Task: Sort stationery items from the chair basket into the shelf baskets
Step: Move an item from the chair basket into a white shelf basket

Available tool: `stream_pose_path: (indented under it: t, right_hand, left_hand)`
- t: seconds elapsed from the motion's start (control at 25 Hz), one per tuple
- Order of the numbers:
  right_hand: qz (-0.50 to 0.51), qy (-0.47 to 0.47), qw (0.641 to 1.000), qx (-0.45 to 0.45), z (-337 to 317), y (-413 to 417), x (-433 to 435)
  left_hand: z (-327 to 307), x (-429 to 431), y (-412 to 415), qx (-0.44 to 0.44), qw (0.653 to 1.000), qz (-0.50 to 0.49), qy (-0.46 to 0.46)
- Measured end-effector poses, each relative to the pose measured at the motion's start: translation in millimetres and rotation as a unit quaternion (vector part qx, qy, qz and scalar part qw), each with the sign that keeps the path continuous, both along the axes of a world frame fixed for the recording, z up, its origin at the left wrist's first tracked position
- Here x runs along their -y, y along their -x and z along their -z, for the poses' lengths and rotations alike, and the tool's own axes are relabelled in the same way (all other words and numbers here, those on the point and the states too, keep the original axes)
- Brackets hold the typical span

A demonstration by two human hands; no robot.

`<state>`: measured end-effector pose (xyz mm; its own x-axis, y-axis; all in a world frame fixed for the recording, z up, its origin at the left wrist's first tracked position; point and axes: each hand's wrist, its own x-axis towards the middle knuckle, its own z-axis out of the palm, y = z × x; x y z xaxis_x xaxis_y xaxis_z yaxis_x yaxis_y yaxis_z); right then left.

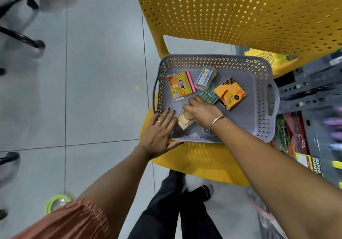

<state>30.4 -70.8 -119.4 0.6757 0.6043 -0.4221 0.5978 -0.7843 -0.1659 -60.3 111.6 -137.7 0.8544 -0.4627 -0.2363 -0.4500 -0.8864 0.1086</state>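
Observation:
A grey perforated basket [262,127] stands on the seat of a yellow chair [203,157]. In it lie a yellow sticky-note pack [180,86], a clear box with a blue label [205,78], a strip of small teal boxes [209,94] and an orange sticky-note pack [231,93]. My right hand [201,112] reaches into the basket and closes its fingers on a clear packet with beige round pieces [183,120]. My left hand [159,135] lies flat with fingers spread on the basket's near left corner.
The chair's perforated yellow back [240,13] rises behind the basket. A dark metal shelf [311,90] with packaged goods stands at the right. Black chair legs [22,37] are at the left on the grey tiled floor. A green tape roll [57,202] lies near my feet.

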Motion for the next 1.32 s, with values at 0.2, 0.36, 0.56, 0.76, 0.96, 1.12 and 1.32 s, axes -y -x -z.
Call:
stream_pose_path:
  t: [0.2,0.36,0.56,0.76,0.96,1.12,1.32]
  right_hand:
    - [0.060,-0.033,0.998,-0.008,-19,-4,4]
    - [0.112,-0.026,0.993,0.003,-64,-12,31]
    - [0.197,-0.025,0.978,0.062,-163,-20,85]
    - [0.293,-0.061,0.941,0.155,-303,1,155]
    - [0.382,-0.091,0.885,0.249,-425,49,225]
    - [0.465,-0.055,0.836,0.287,-482,102,276]
    - [0.571,-0.024,0.779,0.257,-487,168,331]
  left_hand:
    - [-11,-3,0,0.023,0.999,-0.002,0.028]
    - [-40,-2,-15,0.043,0.998,-0.005,0.051]
    - [-113,35,-68,0.088,0.992,0.048,0.080]
    - [-224,110,-112,0.148,0.974,0.122,0.121]
    - [-327,196,-132,0.194,0.944,0.210,0.161]
    - [-377,273,-119,0.219,0.911,0.302,0.175]
    - [-387,353,-91,0.182,0.894,0.375,0.166]
